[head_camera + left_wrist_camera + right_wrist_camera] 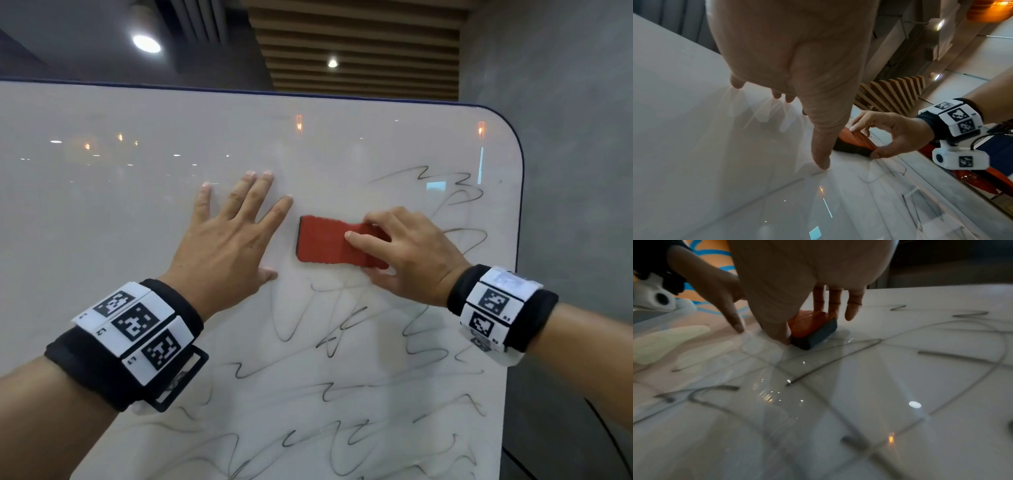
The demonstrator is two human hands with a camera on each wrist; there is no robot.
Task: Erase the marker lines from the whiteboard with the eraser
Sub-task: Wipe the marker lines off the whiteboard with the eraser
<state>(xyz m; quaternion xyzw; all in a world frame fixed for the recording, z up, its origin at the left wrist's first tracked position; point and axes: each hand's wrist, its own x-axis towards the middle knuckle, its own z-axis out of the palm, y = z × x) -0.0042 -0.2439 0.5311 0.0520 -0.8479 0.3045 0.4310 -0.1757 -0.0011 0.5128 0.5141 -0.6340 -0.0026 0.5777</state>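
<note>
Grey concrete walls and a slatted wooden ceiling with round lamps are seen behind an upright, glossy whiteboard (pixel 102 212) with a dark rim and rounded corner. Reflections of lights are carried on its surface. The eraser (pixel 329 241), red-backed with a dark felt face, is pressed flat against the board, its long axis lying roughly level, left to right. It is gripped at its right end by the right hand (pixel 404 253), thumb under the lower edge and fingers curled over the upper edge and back. The left hand (pixel 226 240) is spread flat on the board just beside the eraser's left end, holding nothing. Marker lines (pixel 342 342) are left below the eraser and to its right, towards the board's corner; the area to the left looks clean. The remaining strokes are judged to lie downward and rightward, nearer the right hand.
</note>
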